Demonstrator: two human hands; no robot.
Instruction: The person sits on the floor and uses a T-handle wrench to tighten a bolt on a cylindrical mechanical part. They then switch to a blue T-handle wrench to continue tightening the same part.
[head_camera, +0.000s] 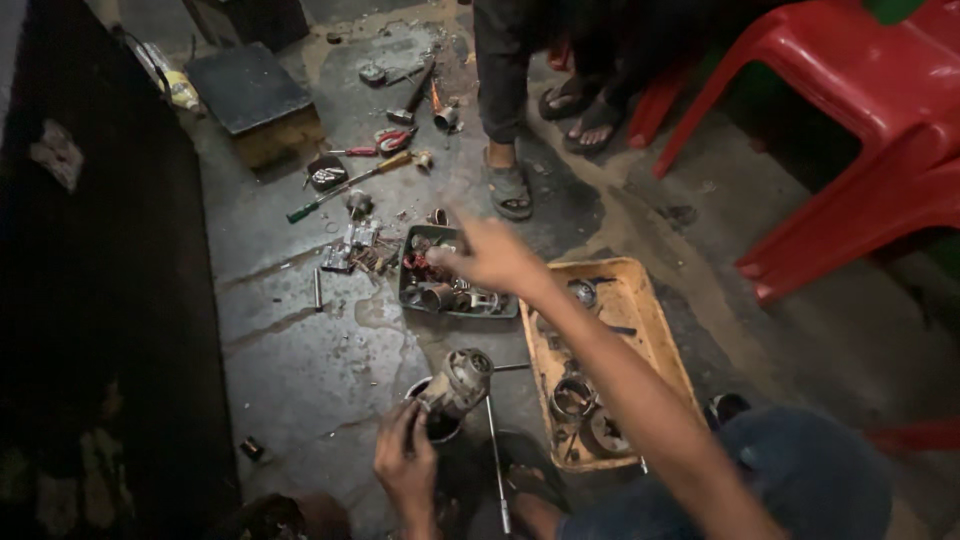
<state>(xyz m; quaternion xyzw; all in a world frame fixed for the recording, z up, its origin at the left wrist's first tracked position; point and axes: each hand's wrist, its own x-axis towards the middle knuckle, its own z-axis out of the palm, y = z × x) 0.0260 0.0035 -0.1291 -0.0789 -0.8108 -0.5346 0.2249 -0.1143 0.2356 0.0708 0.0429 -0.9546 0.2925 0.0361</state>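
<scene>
A dark panel (110, 300) is filling the left edge, and just right of its top a dark box with a yellowish side (255, 100) is sitting on the stained concrete floor (300, 350). Loose tools are lying past it: a long green-handled screwdriver (345, 185), red-handled pliers (395, 138) and a hammer (410, 100). Lower down, the left hand (405, 465) is wrapping its fingers around the base of a grey metal motor part (458, 382), holding it tilted over a small dark round pot (435, 420), with a long metal rod (497, 450) lying just beside. The right hand (490, 258) is stretching out above a small grey tray (455, 275) (crowded with small metal and reddish parts), fingers loosely spread and gripping nothing; its forearm is crossing and hiding part of a yellow tray (640, 300) holding metal rings and rusty pieces. Another person's sandalled foot (508, 185) is standing beyond, and a red plastic chair (860, 130) is taking up the right
</scene>
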